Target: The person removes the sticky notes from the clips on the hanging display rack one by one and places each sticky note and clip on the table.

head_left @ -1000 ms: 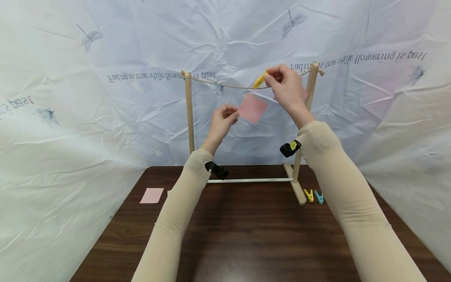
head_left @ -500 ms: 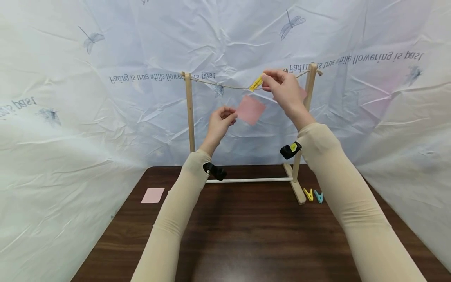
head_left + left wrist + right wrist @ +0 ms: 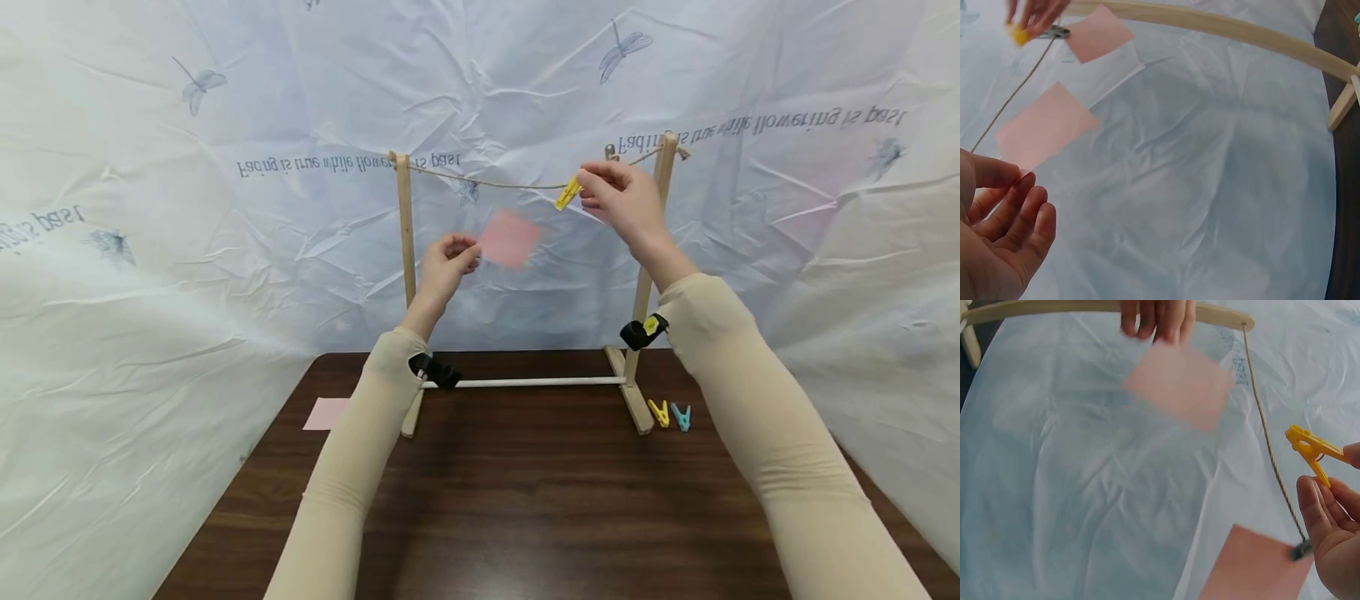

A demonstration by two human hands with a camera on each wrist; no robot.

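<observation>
My left hand (image 3: 446, 271) pinches a pink paper square (image 3: 510, 240) by one corner, between thumb and fingertips. The sheet is below the rope (image 3: 495, 182) in the head view, blurred and apart from it. To its right, my right hand (image 3: 626, 204) pinches a yellow clothespin (image 3: 1310, 450) by its handles. The clothespin's nose is near the rope, with nothing between its tips. Another pink sheet (image 3: 1260, 569) hangs near the rope's right end from a dark clothespin (image 3: 1302, 550); my right hand mostly hides that sheet in the head view.
The rope is tied between two wooden posts (image 3: 406, 233), joined below by a white rod (image 3: 525, 382). On the dark table (image 3: 525, 500), a pink sheet (image 3: 324, 413) lies left, partly behind my sleeve. A spare yellow clothespin (image 3: 660, 412) and a blue one (image 3: 682, 417) lie right.
My left hand has moved left and slightly down with the paper. The right hand has shifted right and lower, still holding the yellow clothespin, so the gap between clothespin and sheet is wider.
</observation>
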